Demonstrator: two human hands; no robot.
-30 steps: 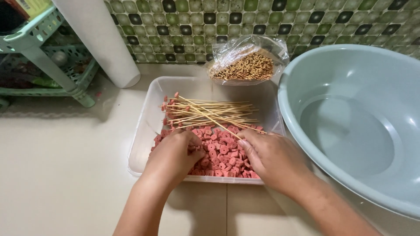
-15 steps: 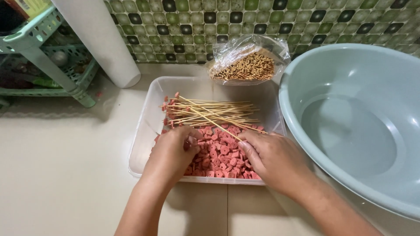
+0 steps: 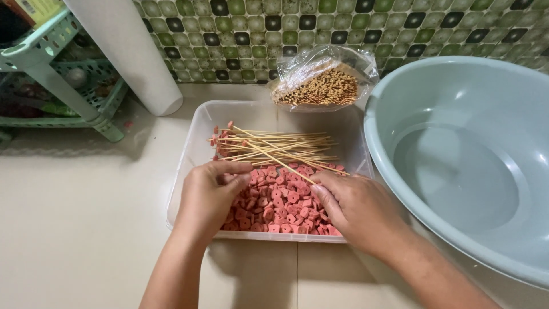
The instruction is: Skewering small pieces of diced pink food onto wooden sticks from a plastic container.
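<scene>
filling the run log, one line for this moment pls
left hand: over pink slices | right hand: holds skewer | clear tray | basin: beside

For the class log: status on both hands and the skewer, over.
Left hand pinching at skewer tip. Right hand gripping its other end. Both over pink pieces in clear tub. Nothing blocking.

— What is sitting beyond the work area?

— A large pale blue-green basin (image 3: 457, 166) is occupying the floor's right edge, its inside showing bare. A clear bag of bamboo sticks (image 3: 323, 86) is leaning against the green mosaic tile wall (image 3: 246, 34) at the far edge.

— And the far left corner?

— A white cylinder (image 3: 134, 54) is standing upright there. Just beside it, a mint-green plastic rack (image 3: 51, 86) is holding blurred items on its shelves.
</scene>
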